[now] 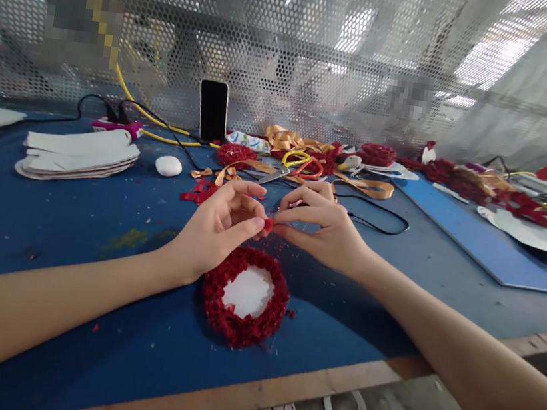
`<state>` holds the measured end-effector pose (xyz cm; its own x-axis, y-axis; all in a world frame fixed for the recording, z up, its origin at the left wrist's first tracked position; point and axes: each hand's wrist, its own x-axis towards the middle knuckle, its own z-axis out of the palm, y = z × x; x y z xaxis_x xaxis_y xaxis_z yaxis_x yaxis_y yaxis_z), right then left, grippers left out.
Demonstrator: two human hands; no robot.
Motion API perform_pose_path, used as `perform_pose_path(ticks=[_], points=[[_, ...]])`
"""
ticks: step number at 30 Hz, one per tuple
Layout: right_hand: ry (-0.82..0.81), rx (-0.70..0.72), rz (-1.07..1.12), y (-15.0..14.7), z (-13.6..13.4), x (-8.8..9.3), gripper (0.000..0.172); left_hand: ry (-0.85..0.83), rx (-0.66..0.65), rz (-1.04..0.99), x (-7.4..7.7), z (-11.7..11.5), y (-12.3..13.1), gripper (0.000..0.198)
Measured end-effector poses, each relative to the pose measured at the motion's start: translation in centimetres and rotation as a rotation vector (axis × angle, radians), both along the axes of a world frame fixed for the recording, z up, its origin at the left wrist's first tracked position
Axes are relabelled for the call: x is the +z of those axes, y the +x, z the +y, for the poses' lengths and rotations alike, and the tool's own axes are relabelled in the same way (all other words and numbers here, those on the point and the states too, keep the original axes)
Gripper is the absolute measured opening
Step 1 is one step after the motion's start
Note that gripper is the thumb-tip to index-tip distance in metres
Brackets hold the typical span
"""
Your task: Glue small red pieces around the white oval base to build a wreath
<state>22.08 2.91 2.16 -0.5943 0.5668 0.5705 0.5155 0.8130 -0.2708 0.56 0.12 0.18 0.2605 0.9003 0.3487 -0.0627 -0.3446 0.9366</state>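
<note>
Between my two hands, above the blue table, is a small red scrap of ribbon or fabric [268, 225]. My left hand [228, 222] pinches it between thumb and fingers from the left. From the right, the fingertips of my right hand [318, 224] close on the same scrap. Just below them a ring of ruffled dark red material [210, 301] lies flat on the table, with a white disc [248, 290] showing in its middle. Beyond my fingers are loose red pieces [199, 190] and scissors with yellow and orange handles [277, 175].
Stacked white card pieces [78, 156] and a white rounded object [168, 165] lie to the left. A phone [213, 111] stands upright against the perforated metal screen [273, 50]. Gold ribbon [292, 140] and red bundles [378, 154] sit at the back. A blue board [481, 236] lies right.
</note>
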Motion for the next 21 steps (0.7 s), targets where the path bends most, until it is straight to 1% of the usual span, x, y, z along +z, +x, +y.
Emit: perform_pose_path(ticks=[3,8,11,14,18,19,21], points=[[-0.008,0.018,0.016,-0.06,-0.15,0.13,0.012,0.01,0.029,0.018,-0.1,0.1,0.06,0.029],[-0.015,0.018,-0.003,0.02,-0.25,0.45,0.009,0.056,0.151,0.084,-0.19,0.18,0.08,0.024],[-0.054,0.033,-0.026,0.15,-0.19,0.59,0.011,0.095,0.191,0.123,-0.36,0.34,0.0,0.022],[-0.157,0.06,0.02,0.29,-0.21,0.62,0.015,0.106,0.192,0.134,-0.52,0.49,-0.11,0.022],[-0.433,0.12,0.147,0.48,-0.37,0.53,0.019,0.108,0.191,0.132,-0.63,0.62,-0.18,0.023],[-0.464,0.122,0.167,0.52,-0.39,0.53,0.019,0.112,0.195,0.129,-0.65,0.65,-0.18,0.022],[-0.444,0.115,0.185,0.56,-0.4,0.57,0.019,0.12,0.199,0.121,-0.69,0.71,-0.17,0.021]])
